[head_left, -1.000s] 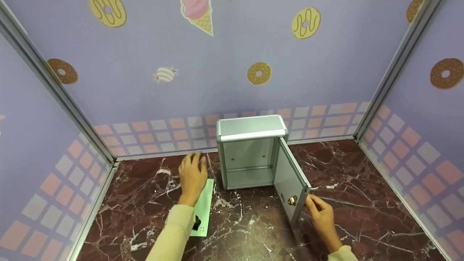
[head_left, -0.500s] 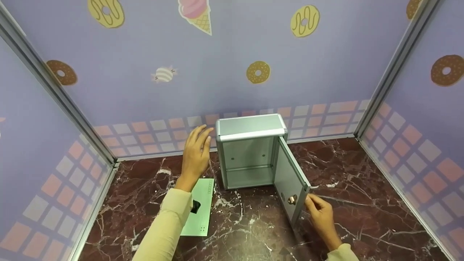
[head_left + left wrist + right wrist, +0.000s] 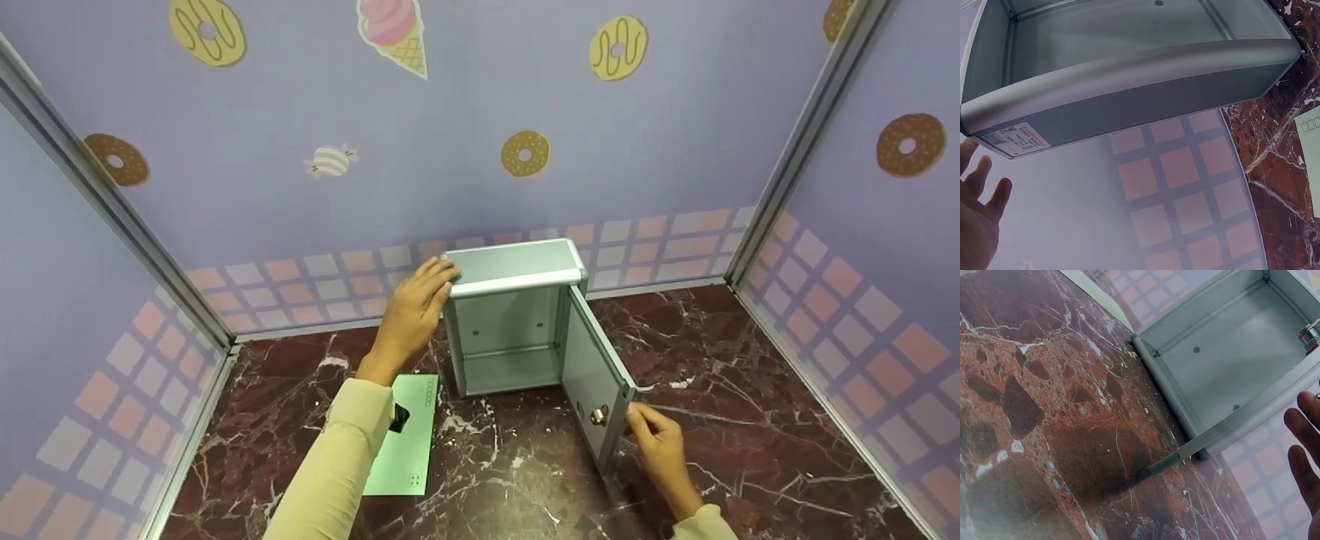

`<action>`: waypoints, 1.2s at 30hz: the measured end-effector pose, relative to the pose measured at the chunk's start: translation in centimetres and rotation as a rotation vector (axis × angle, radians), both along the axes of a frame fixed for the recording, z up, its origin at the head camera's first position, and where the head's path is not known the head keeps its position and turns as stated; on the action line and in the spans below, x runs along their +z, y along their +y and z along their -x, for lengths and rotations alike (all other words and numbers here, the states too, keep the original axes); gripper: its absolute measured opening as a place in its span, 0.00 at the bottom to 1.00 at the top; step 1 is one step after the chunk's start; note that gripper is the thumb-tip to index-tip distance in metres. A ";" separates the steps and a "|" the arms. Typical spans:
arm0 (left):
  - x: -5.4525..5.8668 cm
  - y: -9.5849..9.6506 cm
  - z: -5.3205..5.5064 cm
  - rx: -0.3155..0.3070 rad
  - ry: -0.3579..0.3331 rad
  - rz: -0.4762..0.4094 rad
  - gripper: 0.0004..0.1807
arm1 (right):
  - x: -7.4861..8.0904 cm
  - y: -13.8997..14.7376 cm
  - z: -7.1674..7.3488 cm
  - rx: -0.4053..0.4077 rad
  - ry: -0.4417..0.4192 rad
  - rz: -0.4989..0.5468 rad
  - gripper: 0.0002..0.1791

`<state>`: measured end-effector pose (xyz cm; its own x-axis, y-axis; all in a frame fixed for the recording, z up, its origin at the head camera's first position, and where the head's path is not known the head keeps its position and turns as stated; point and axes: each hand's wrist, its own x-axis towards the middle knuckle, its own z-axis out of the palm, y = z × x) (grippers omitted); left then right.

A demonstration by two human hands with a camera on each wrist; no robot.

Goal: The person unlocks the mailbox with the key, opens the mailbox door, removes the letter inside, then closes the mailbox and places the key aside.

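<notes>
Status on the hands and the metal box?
Left hand rests on the metal box top corner. Right hand holds the open door edge. Box empty; green envelope lies beside it.

- I see lilac walls (image 3: 480, 112) printed with donuts (image 3: 525, 153), an ice-cream cone (image 3: 391, 34) and a candy (image 3: 328, 160).
- Pink and white squares (image 3: 300, 277) band the wall base.
- Metal corner posts (image 3: 806, 142) frame the dark red marble worktop (image 3: 750, 390).
</notes>
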<state>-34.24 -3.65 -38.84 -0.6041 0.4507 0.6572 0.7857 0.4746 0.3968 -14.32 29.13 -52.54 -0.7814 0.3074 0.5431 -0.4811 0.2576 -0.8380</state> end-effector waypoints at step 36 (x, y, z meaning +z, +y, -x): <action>0.8 -0.3 -1.1 0.012 -0.209 -0.007 0.19 | -1.9 -6.6 2.0 0.422 -0.082 0.223 0.14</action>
